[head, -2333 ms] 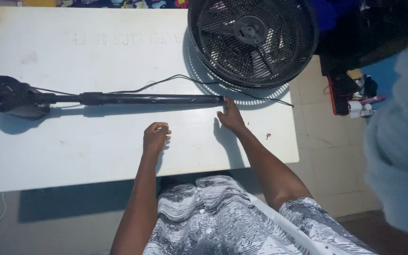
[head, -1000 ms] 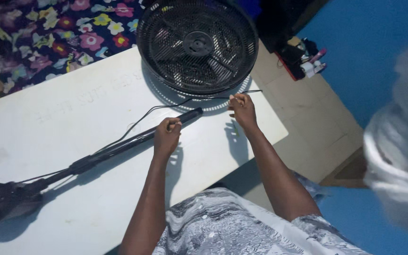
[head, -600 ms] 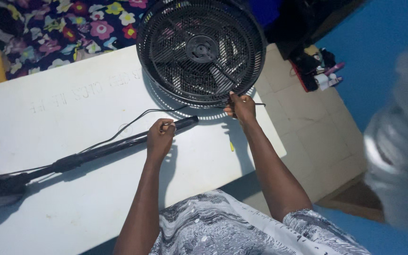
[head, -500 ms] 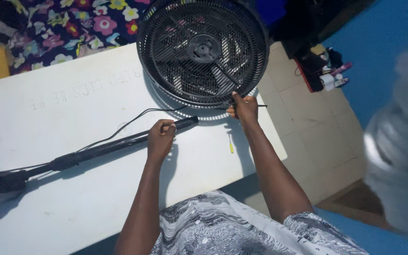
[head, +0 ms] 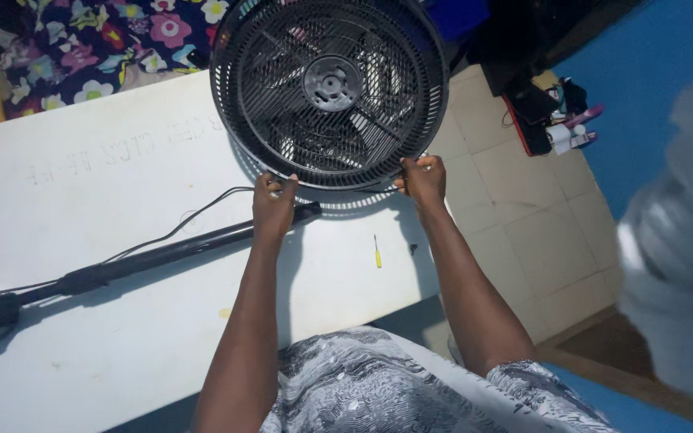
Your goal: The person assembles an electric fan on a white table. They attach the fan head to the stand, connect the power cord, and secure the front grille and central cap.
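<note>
The fan grille (head: 329,92) at the top looks like matt black plastic. The pole (head: 178,244) on the left is glossy and smooth, and the white table (head: 82,184) looks scuffed and matt.

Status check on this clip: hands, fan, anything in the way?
Left hand and right hand both grip the fan grille rim. Pole lies on table. Small screwdriver lies between the arms, clear.

Fan grille (head: 329,88) on table (head: 82,337), screwdriver (head: 377,251) nearer.
</note>
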